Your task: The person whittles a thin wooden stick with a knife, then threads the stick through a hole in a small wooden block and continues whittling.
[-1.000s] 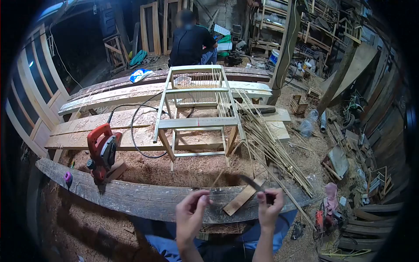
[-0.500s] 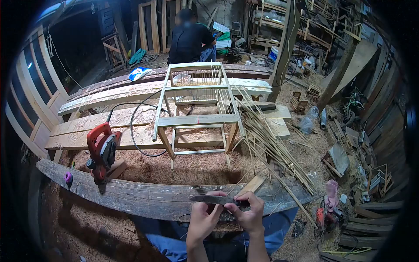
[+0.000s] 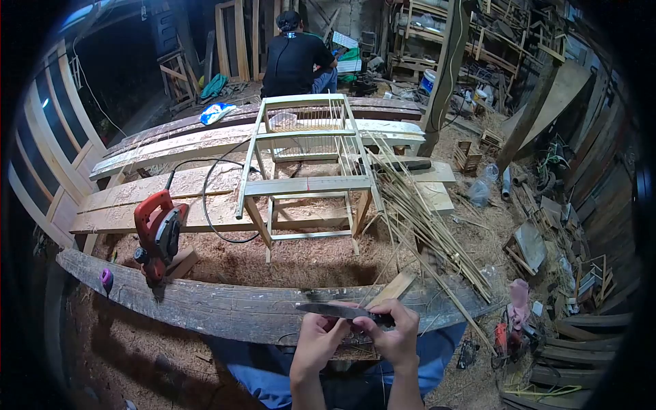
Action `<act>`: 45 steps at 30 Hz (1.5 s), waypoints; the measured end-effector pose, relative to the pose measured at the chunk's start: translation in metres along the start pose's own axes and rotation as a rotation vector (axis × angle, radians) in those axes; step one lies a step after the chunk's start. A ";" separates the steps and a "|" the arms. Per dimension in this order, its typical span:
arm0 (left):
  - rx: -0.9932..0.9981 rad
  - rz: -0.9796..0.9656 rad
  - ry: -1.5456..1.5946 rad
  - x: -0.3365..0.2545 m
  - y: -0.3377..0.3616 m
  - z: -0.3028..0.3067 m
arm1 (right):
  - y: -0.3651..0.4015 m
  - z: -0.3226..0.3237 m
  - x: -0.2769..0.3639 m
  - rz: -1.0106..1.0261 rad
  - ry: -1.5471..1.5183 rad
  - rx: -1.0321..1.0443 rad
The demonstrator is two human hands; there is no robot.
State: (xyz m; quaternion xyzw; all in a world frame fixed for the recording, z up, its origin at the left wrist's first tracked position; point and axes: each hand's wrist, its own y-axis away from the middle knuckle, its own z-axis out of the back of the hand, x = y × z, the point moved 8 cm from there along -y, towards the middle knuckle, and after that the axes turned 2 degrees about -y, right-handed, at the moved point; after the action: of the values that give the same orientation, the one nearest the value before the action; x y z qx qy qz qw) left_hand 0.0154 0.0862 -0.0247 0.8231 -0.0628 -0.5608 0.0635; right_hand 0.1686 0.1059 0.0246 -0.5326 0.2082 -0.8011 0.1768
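Note:
A knife [image 3: 336, 311] with a dark blade lies crosswise over the front plank, its tip pointing left. Its handle is gripped by my right hand [image 3: 395, 333], with the thumb bent in toward the blade. My left hand [image 3: 321, 340] is closed just under the blade, thumb and fingers pinched together near my right thumb. Whatever sits in that pinch is too small or hidden to make out. Beyond the hands stands a wooden frame [image 3: 309, 186] with thin upright sticks at its far end. A bundle of thin bamboo strips [image 3: 437, 232] leans to its right.
A worn plank [image 3: 205, 311] spans in front of me, with a purple object [image 3: 106, 279] on it. A red power planer [image 3: 158, 236] stands at left, its cable curling toward the frame. Wood shavings cover the ground. A person [image 3: 295, 58] sits at the back, facing away.
My hands and the knife have shifted only slightly, the right hand a little to the right. The view has tilted a bit, and the person at the back has moved their head slightly.

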 end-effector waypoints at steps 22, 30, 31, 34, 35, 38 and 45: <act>-0.236 -0.134 -0.196 -0.041 0.037 0.038 | -0.010 0.095 -0.063 -0.068 0.351 -0.455; -0.287 -0.083 -0.096 -0.034 0.017 0.032 | -0.001 0.050 -0.041 -0.057 -0.043 -0.370; -0.266 -0.081 -0.065 -0.034 0.014 0.023 | -0.001 0.027 -0.023 -0.068 -0.036 -0.225; -0.278 -0.063 -0.072 -0.017 0.007 0.024 | 0.003 0.004 -0.019 -0.044 -0.069 -0.125; -0.251 -0.087 -0.074 -0.014 0.005 0.024 | 0.002 0.002 -0.017 -0.044 -0.064 -0.126; -0.204 -0.114 -0.107 -0.013 0.006 0.018 | -0.002 -0.006 -0.005 0.022 -0.080 -0.080; -0.190 -0.188 -0.193 -0.018 0.006 0.010 | 0.004 -0.011 -0.013 0.069 -0.098 -0.061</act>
State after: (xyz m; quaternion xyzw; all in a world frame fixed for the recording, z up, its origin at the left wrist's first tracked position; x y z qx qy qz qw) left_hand -0.0011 0.0828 -0.0106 0.7579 0.0622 -0.6442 0.0819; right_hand 0.1638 0.1107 0.0090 -0.5689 0.2416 -0.7608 0.1979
